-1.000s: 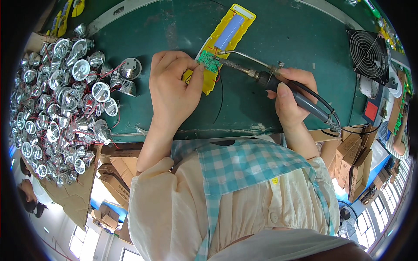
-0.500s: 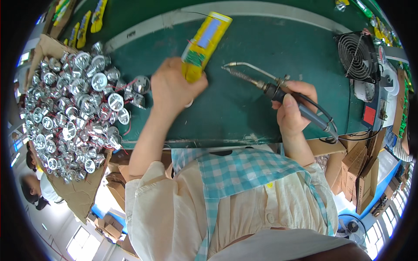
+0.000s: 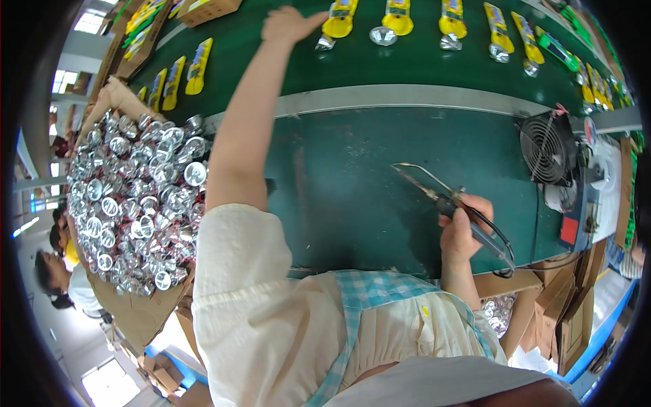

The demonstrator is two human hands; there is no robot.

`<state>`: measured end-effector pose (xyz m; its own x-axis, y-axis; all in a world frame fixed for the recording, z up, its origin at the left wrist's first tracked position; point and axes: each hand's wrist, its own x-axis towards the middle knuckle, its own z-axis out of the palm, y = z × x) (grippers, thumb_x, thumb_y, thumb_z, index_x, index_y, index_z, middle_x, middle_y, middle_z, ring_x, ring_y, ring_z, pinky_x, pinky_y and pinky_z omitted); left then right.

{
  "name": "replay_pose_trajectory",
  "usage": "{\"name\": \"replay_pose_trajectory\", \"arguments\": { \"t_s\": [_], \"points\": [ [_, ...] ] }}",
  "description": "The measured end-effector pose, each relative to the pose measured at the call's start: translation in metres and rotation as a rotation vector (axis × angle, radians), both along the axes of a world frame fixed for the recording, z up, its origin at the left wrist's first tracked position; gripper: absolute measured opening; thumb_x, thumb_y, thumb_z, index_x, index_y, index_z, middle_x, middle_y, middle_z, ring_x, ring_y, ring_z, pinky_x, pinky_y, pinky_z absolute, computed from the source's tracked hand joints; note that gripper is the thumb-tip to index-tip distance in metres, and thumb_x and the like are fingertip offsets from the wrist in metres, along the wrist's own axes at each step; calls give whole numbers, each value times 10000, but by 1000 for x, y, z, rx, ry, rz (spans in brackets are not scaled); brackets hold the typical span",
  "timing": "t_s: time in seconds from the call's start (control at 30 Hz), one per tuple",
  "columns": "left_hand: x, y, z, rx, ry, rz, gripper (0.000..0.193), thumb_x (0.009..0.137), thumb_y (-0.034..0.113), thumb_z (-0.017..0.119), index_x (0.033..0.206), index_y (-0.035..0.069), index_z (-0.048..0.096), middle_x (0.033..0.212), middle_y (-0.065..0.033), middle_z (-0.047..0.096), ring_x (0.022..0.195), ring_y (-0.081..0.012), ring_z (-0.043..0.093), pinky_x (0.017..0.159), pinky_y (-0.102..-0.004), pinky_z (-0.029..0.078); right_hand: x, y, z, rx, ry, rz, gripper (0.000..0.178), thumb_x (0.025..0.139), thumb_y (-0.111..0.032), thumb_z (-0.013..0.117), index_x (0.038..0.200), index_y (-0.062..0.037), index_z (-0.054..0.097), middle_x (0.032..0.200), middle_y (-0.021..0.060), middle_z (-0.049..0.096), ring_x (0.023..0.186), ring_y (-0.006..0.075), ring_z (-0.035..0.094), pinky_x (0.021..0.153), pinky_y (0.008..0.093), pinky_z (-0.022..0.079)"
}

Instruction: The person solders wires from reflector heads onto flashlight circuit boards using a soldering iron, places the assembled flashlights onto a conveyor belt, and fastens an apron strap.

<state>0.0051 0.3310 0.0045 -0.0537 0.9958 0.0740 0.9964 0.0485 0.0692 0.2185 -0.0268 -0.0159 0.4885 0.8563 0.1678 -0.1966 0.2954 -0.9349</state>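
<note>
My left arm is stretched out to the far green surface. There my left hand (image 3: 290, 27) is open, its thumb pointing at a yellow casing (image 3: 340, 22) just to its right; it may touch that casing. A silver reflector cup (image 3: 325, 43) lies at the casing's near end. My right hand (image 3: 466, 227) is closed round the grey handle of a soldering iron (image 3: 444, 205), which carries a thin curved metal tube alongside its shaft. Its tip points up and left above the green work mat (image 3: 339, 197), touching nothing.
Silver reflector cups with red wires fill a cardboard box (image 3: 146, 308) on the left. More yellow casings (image 3: 397, 18) line the far surface, beyond a grey rail (image 3: 407, 95). A black fan (image 3: 548, 148) stands on the right. Cardboard boxes (image 3: 555, 308) sit at lower right.
My left hand has moved from the mat out to the far surface and has let go of the yellow casing. The view has shifted; my right hand still grips the soldering iron.
</note>
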Motion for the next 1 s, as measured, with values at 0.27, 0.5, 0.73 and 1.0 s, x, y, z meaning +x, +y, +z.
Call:
{"name": "replay_pose_trajectory", "arguments": {
  "t_s": [0.27, 0.5, 0.73, 1.0],
  "points": [
    [-221, -15, -2, -221, 339, 331, 519, 654, 348, 564, 1069, 53, 465, 1076, -133, 480, 978, -248, 477, 798, -347, 397, -8, 9, 2, 46, 38, 52, 228, 699, -117, 556, 866, 4, 458, 636, 79, 490, 448, 96, 466, 404, 170, 389],
    [-126, -116, 32, 41, 133, 81, 520, 585, 329, 564, 936, -44, 475, 932, -198, 517, 853, -321, 517, 723, -362, 431, -6, 6, -2, 65, 47, 12, 229, 701, -103, 550, 880, 5, 458, 731, 103, 500, 462, 118, 480, 403, 175, 400],
    [-21, -319, -1, 102, -442, -378, 458, 508, 149, 583, 915, -2, 434, 817, -159, 448, 757, -319, 459, 648, -378, 403, -7, 5, 0, 107, 48, 82, 228, 709, -106, 548, 888, 4, 460, 708, 101, 494, 464, 127, 474, 390, 195, 385],
    [-114, -320, 4, 667, -149, 228, 462, 531, 286, 720, 834, 1, 519, 815, -122, 478, 769, -270, 435, 691, -361, 359, -10, 1, -2, 116, 0, 79, 207, 722, -96, 541, 886, 5, 464, 723, 102, 498, 488, 118, 483, 407, 188, 394]
  ]
}}
